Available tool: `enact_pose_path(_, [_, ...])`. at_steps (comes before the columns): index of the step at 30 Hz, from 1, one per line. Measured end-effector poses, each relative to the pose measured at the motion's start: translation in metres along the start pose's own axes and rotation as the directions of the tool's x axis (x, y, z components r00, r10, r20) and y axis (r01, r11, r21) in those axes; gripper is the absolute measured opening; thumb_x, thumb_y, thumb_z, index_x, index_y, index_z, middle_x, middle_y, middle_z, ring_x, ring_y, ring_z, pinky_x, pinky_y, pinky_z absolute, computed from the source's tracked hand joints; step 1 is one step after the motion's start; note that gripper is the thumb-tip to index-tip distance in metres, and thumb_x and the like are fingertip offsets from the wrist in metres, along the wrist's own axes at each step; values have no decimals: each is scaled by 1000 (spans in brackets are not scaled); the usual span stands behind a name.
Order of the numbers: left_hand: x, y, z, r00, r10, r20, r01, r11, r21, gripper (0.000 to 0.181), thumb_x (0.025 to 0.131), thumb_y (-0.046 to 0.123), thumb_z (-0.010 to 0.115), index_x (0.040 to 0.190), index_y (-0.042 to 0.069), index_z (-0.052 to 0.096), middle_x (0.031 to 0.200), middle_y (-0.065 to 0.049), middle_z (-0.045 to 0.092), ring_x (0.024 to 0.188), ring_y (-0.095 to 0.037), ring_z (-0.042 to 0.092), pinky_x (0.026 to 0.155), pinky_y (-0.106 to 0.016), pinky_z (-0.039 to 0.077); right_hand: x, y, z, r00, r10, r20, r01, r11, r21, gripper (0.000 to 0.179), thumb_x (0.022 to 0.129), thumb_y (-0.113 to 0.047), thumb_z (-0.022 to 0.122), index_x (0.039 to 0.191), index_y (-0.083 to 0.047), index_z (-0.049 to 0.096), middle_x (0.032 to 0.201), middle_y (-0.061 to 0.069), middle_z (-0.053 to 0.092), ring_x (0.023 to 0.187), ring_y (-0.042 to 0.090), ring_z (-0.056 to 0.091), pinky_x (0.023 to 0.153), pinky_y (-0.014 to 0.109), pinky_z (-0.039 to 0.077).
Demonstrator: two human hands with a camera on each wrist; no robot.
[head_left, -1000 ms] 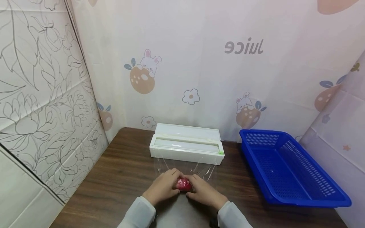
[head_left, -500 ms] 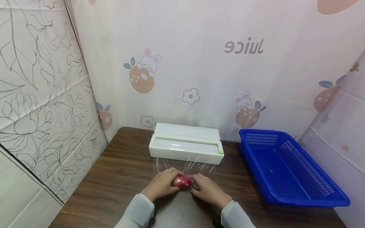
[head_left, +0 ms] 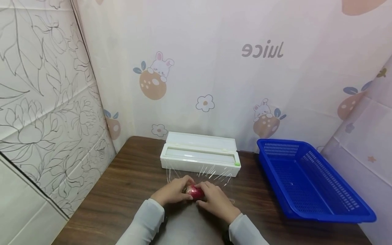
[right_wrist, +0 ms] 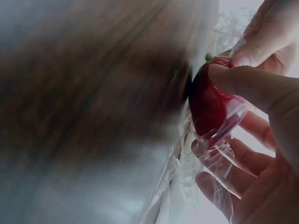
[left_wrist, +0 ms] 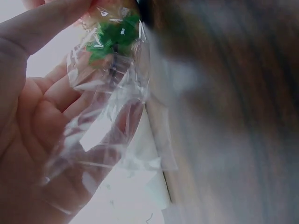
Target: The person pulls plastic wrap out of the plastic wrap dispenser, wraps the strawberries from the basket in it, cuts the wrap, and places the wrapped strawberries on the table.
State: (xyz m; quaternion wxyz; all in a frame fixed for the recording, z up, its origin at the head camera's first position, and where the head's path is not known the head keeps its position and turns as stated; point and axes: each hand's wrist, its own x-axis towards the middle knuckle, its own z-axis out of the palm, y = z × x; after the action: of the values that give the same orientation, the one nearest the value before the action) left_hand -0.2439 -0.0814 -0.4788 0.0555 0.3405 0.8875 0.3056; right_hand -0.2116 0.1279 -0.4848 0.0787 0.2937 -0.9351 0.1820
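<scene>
The red fruit [head_left: 194, 192] sits between the two hands, low in the middle of the scene, over the near part of the table [head_left: 122, 197]. Clear film [left_wrist: 100, 130] covers it, wrinkled and shiny.

The left hand [head_left: 172, 191] grips the fruit from the left, its thumb on the near side and its fingers on the far side. In the left wrist view, a green leafy top [left_wrist: 114, 39] shows through the film by this hand, and loose film hangs in front of the palm.

The right hand [head_left: 215, 201] grips the fruit from the right. In the right wrist view, its thumb presses on the red skin and its other fingers bend in behind the crumpled film. The left thumb touches the fruit beside a small green tip.

Beyond the hands, at the far side of the table, stands a long white box [head_left: 200, 166], its lid [head_left: 200, 139] tipped back and a green piece [head_left: 237, 164] at its right end. Film stretches in bright creases from the box's near side toward the hands.

To the right, well apart from the hands, is a blue basket [head_left: 333, 217]. Pale sleeves [head_left: 147, 217] cover both forearms. A printed curtain [head_left: 190, 41] hangs behind the table.
</scene>
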Motion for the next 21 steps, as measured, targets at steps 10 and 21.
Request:
enact_pose_path(10, [3, -3, -4, 997, -71, 26, 73, 996, -47, 37, 83, 37, 68, 109, 15, 53, 93, 0, 65, 71, -7, 55, 67, -27, 50, 13, 11, 6, 999, 17, 47, -21, 995, 94, 45, 74, -24, 78, 112, -17, 54, 99, -2, 57, 87, 8, 52, 78, 33, 54])
enact_pose_path(21, [8, -9, -9, 999, -25, -28, 27, 998, 57, 34, 86, 34, 65, 110, 11, 65, 103, -4, 62, 89, -13, 53, 81, -36, 51, 33, 23, -9, 982, -3, 190, -27, 988, 155, 39, 80, -31, 73, 112, -14, 59, 104, -1, 57, 90, 7, 52, 80, 33, 53])
